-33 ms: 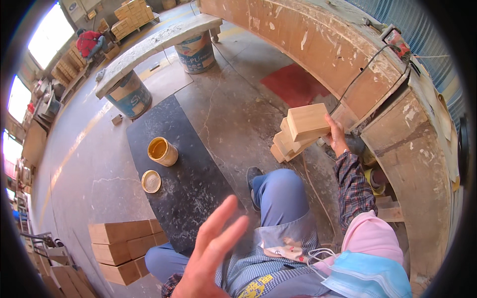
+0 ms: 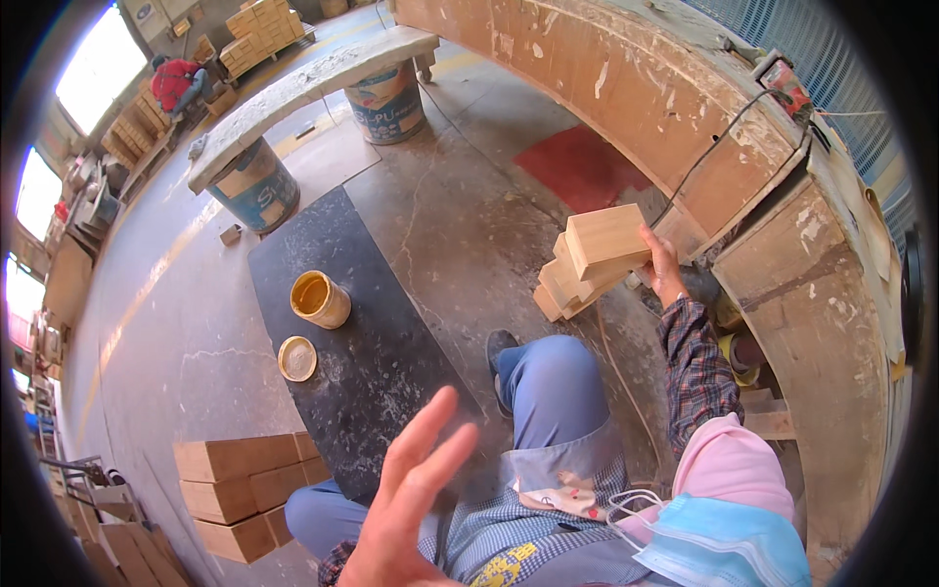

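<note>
My right hand [image 2: 662,264] reaches out to the right and grips the side of a pale wooden block [image 2: 606,241]. This block sits on top of several similar wooden blocks [image 2: 562,284], stacked unevenly; what bears the stack is hard to make out. Above my lap, my left hand [image 2: 406,504] is raised with its fingers spread and nothing in it. Beyond it lies a long dark board [image 2: 377,382]. On the board stand an open tub [image 2: 333,305] with yellow-brown stuff inside and a round pale lid [image 2: 297,359].
Stacked wooden blocks [image 2: 220,494] stand at the near left. A whitish plank bench [image 2: 293,93] rests on two buckets [image 2: 256,191] at the back. A curved, worn wooden counter [image 2: 626,73] bounds the right, with a cable [image 2: 704,152]. One person [image 2: 176,86] sits far left.
My left hand has shifted slightly left and down. The right hand and the wooden block stay practically where they were.
</note>
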`<state>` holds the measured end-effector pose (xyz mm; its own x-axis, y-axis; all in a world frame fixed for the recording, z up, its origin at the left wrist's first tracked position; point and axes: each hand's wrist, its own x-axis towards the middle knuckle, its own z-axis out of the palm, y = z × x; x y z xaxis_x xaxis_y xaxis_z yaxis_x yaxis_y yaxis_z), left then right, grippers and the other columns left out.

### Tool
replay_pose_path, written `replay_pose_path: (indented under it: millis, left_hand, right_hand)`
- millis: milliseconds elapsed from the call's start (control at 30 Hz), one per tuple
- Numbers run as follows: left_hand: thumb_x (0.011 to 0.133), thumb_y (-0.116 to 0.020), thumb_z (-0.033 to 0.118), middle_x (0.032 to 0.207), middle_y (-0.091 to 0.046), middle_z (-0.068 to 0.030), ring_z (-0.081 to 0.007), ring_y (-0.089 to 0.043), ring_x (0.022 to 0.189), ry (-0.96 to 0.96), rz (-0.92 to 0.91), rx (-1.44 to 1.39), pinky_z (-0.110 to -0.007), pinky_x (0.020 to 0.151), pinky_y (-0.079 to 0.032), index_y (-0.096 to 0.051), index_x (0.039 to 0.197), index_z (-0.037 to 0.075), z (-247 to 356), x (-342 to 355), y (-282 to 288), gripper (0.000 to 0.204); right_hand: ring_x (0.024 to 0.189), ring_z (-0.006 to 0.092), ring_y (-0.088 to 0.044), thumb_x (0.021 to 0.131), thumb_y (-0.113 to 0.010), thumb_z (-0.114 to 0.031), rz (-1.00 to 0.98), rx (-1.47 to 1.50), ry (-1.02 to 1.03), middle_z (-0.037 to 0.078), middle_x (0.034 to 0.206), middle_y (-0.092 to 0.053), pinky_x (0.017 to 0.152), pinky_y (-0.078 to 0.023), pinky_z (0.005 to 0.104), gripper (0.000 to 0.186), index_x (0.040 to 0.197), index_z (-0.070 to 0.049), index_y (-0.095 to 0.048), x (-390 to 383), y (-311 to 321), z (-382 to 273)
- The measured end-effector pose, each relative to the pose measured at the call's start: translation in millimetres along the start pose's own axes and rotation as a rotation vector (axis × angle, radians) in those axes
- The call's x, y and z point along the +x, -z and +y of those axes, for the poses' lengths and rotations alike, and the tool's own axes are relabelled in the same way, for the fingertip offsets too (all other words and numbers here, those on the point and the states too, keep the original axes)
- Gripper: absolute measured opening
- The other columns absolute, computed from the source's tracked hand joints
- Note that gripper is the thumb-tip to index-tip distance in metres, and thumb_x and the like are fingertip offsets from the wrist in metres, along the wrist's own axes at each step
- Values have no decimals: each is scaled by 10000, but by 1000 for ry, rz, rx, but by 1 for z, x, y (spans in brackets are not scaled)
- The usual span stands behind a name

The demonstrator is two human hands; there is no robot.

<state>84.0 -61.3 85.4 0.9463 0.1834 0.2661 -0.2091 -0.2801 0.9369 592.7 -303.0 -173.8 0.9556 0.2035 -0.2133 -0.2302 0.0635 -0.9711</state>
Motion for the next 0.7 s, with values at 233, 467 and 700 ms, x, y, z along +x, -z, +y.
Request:
replay_pose_path:
  millis: [233,467,700]
  left_hand:
    - [573,-920,722,1760,-257,-228,-355,-237,1646,381,179,-238,-494,1326,-198,-373,1647,-59,-25,-17,0,1436]
    - [692,-898,720,1772,-267,-181,-319,-240,1650,447,263,-265,-479,1327,-184,-363,1663,-26,-29,-24,3,1337]
    - [896,-845,588,1729,-326,-216,-315,-311,1621,400,437,-181,-485,1283,-317,-455,1595,-53,-37,-65,7,1025]
  right_hand:
    - [937,117,-694,964,-820,-446,-103,-106,-54,13,1076,-746,797,-551,299,472,1232,-67,-736,39,-1,17]
    - [949,97,-651,991,-763,-529,-32,-287,-2,-17,1089,-740,807,-497,285,499,1229,-90,-764,57,15,29]
    - [1211,304,-707,1059,-662,-490,273,-807,495,190,1252,-774,1054,-523,423,575,1295,30,-738,33,45,21]
